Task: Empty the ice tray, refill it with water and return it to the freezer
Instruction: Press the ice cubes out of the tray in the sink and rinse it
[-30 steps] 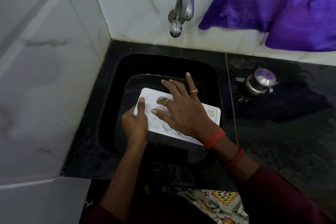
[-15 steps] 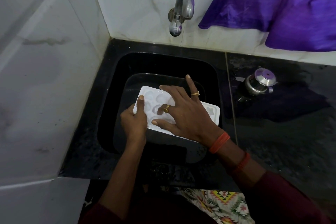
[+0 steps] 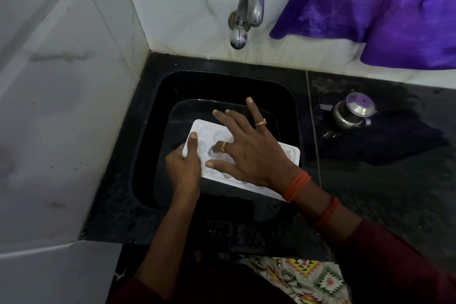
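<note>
Fingers of the left hand [image 3: 183,168] curl round the near-left end of the white ice tray [image 3: 288,153]. The thumb [image 3: 192,142] lies flat along the top of the rim, and the other fingers are hidden under the tray. The right hand [image 3: 251,153] lies spread across the tray's upper face and grips nothing. Three fingers reach out straight past the far edge, the thumb rests flat on the tray, and one ringed finger [image 3: 219,147] bends down into a compartment. Whether that fingertip touches ice cannot be told; something pale and glossy shows beside it. A second ring sits on the outermost finger.

The tray sits above the black sink [image 3: 153,155], turned at a slant to its sides. Its middle is covered by the right hand, so only the rounded moulds at the left end and a shaped mould at the right end can be seen, and their outlines are faint. A rounded dark outline below the tray may be a tub or the sink's own floor; the gloss does not settle it.

Orange-red bangles [image 3: 296,185] circle the right wrist, above a dark red sleeve cut off by the picture's edge. A chrome tap [image 3: 244,15] juts from the white tiled wall [image 3: 61,106] behind the sink. A purple cloth [image 3: 370,7] hangs to its right, partly out of view. A small lidded steel pot [image 3: 352,112] stands on the wet black counter [image 3: 394,192], well apart from the tray. Patterned fabric [image 3: 308,276] shows at the bottom edge.
</note>
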A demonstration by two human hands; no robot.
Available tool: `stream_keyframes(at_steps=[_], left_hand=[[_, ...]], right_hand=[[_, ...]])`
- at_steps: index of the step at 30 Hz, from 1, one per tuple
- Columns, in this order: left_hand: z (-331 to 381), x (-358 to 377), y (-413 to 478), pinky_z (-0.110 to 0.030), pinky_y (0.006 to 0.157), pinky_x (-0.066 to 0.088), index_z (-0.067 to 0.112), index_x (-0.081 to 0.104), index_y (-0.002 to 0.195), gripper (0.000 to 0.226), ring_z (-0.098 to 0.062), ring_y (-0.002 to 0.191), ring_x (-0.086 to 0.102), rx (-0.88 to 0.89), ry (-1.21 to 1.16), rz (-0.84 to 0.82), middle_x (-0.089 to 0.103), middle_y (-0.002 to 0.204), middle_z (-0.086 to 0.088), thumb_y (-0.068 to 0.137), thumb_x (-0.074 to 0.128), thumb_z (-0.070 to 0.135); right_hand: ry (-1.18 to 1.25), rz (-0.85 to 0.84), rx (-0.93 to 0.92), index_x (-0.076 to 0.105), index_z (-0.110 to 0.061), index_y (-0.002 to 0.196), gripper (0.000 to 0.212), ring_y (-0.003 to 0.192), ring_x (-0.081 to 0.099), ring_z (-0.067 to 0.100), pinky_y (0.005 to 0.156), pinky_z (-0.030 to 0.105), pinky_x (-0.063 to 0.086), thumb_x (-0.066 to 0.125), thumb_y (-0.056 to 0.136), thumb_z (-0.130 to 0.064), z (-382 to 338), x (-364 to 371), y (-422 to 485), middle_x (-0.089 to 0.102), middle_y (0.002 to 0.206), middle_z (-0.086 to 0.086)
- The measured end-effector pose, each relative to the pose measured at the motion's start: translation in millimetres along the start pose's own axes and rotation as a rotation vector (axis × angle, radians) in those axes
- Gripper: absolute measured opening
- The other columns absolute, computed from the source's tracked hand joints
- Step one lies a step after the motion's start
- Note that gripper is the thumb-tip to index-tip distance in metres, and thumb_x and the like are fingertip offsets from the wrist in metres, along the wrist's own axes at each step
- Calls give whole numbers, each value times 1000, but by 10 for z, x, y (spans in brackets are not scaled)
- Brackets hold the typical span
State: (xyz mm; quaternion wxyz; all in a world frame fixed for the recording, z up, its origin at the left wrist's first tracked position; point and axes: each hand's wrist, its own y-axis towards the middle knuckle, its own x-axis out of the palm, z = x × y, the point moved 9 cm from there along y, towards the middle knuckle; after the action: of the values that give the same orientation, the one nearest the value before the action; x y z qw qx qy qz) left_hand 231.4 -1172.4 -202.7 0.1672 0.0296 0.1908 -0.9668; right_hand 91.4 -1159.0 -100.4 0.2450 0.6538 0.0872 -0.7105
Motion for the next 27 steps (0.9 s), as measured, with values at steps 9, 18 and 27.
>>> stream_keyframes(at_steps=[9,18,27], left_hand=[[-26,10,38,-36,68,52,16,68,71,39,-17,63,60,11,-40,-21,58,58,6,95,64,47],[-3,19,17,-35,67,51,12,68,72,39,-20,65,64,42,-84,-26,63,63,0,97,63,42],[-14,3,48,-45,77,61,17,71,74,35,-24,75,72,20,-82,-10,71,72,-4,96,64,44]], right_hand=[[66,48,27,79,-30,95,65,138,48,27,123,60,1,31,97,-73,-40,-7,-34,50,151,10],[90,26,36,78,-24,102,69,139,46,27,123,62,4,31,96,-74,-100,24,10,47,153,12],[86,63,37,76,-23,107,65,139,46,21,123,59,-2,34,97,-72,-142,-126,-61,48,152,9]])
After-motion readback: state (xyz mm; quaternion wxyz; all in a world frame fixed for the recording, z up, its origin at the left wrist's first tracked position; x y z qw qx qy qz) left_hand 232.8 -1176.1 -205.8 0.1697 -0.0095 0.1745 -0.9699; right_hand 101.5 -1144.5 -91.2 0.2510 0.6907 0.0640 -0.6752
